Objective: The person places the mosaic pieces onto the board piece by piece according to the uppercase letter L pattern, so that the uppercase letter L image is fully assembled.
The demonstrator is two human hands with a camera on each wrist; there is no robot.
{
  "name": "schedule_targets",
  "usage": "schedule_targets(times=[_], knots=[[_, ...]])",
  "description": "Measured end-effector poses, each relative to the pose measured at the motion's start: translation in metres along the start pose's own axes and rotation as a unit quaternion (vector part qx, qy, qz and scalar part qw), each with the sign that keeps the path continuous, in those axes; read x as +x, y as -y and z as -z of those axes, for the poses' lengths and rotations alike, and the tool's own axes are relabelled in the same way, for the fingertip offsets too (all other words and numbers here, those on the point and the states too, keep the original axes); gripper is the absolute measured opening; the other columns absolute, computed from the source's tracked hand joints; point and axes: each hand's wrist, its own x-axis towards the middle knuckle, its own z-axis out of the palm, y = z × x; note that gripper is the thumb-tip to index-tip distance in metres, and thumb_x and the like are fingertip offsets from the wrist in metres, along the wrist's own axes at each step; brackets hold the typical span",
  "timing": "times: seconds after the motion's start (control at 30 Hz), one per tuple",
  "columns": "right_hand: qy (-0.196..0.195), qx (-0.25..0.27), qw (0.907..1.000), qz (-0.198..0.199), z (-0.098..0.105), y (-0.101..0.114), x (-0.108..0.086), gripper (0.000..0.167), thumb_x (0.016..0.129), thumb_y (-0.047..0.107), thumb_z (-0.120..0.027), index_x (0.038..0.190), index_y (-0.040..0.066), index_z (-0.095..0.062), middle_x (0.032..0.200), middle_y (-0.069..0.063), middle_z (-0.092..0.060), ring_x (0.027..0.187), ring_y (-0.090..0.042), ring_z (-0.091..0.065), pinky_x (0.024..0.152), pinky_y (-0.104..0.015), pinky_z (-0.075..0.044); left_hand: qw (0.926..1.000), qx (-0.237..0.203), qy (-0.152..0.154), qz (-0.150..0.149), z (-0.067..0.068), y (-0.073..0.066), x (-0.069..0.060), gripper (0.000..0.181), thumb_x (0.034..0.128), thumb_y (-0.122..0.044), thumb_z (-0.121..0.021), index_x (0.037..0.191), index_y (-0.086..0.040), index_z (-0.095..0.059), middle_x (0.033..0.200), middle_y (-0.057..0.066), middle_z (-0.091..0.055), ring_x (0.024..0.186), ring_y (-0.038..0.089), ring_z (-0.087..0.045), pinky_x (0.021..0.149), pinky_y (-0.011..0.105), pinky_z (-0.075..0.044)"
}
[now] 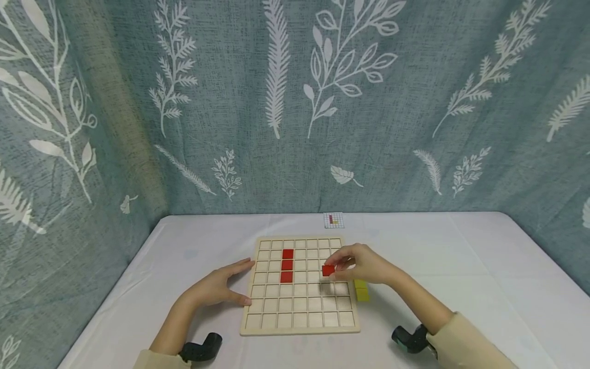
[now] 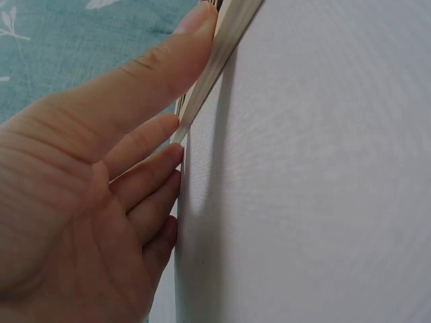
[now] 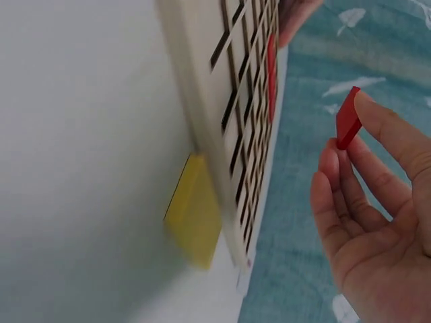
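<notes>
In the head view the right hand (image 1: 361, 264) pinches a red tile (image 1: 328, 270) above the board (image 1: 300, 305), three reds (image 1: 287, 265) left of the grip, likely a placing step needing careful lowering next; left wrist, the left hand (image 2: 81, 182) touches the board's edge, fingers straight; right wrist, a yellow block (image 3: 195, 215) below the grip.

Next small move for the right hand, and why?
Probably shift the red tile left and lower it into the bare cell below the three red tiles: the right hand pinches it above the board, right of that column, and the card also shows a red column.
</notes>
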Motion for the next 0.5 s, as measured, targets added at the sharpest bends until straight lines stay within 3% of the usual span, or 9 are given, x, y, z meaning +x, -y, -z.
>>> schedule_targets(times=[0.5], knots=[[0.008, -0.006, 0.9993, 0.037, -0.019, 0.015, 0.021, 0.024, 0.082, 0.01, -0.07, 0.104, 0.001, -0.067, 0.096, -0.007, -0.068, 0.077, -0.005, -0.058, 0.074, -0.021, -0.052, 0.9998, -0.007, 0.009, -0.018, 0.002, -0.001, -0.003, 0.092, 0.0645, -0.03, -0.083, 0.14, -0.004, -0.038, 0.147, 0.022, -0.027, 0.134, 0.044, -0.022, 0.105, 0.059, -0.024]])
